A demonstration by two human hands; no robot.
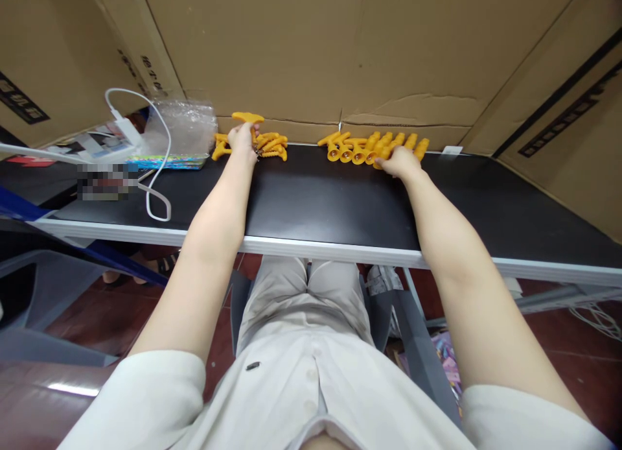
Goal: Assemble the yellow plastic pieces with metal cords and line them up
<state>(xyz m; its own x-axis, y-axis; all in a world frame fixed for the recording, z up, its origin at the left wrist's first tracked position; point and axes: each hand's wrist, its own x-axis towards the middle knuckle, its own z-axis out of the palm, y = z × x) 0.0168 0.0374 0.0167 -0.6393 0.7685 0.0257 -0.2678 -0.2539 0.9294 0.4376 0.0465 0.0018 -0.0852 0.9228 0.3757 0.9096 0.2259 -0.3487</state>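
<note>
My left hand point(241, 137) is closed around a yellow T-handled corkscrew point(248, 117), its crossbar up above the fingers. A loose pile of similar yellow T-handled pieces point(273, 145) lies beside and behind this hand, with dark metal spirals just showing. On the right, my right hand point(402, 163) is closed over the right end of a row of yellow sleeves point(358, 155) with round open ends facing me. Its fingers grip a yellow sleeve point(418, 149), partly hidden by the hand. T-shaped handles show at the row's left end.
The black tabletop point(330, 200) has a metal front edge and a cardboard wall point(315, 54) behind. Clear plastic bags point(179, 129), a white cable point(168, 132) and a white adapter point(127, 131) sit at left. A small white piece point(452, 150) lies right of the row.
</note>
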